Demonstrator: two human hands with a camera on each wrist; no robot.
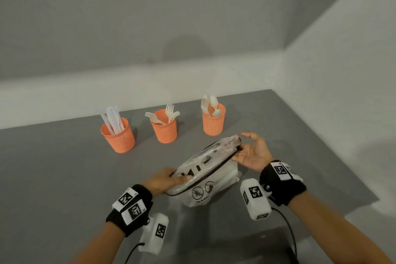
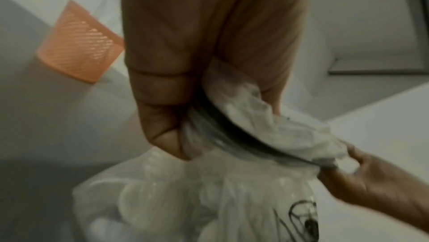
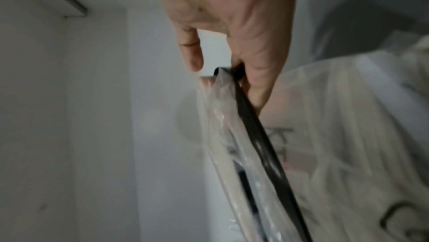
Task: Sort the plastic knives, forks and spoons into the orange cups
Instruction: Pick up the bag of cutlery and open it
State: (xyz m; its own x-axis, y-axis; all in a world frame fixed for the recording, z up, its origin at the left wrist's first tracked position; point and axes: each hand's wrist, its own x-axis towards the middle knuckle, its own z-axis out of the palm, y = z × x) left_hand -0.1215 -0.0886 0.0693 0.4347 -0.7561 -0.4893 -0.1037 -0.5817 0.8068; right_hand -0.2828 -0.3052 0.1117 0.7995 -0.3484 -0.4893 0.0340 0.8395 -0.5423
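Three orange mesh cups stand in a row toward the far side of a grey worktop (image 1: 64, 167). The left cup (image 1: 118, 135) holds white plastic knives (image 1: 114, 119), the middle cup (image 1: 164, 127) holds forks (image 1: 169, 113), and the right cup (image 1: 213, 121) holds spoons (image 1: 210, 104). Nearer, both hands hold a clear plastic bag (image 1: 205, 169) with a black zip strip and printed warning symbols. The left hand (image 1: 162, 180) grips the bag's near-left end, fingers curled round it. The right hand (image 1: 252, 152) pinches the far-right end of the strip, its other fingers spread loosely.
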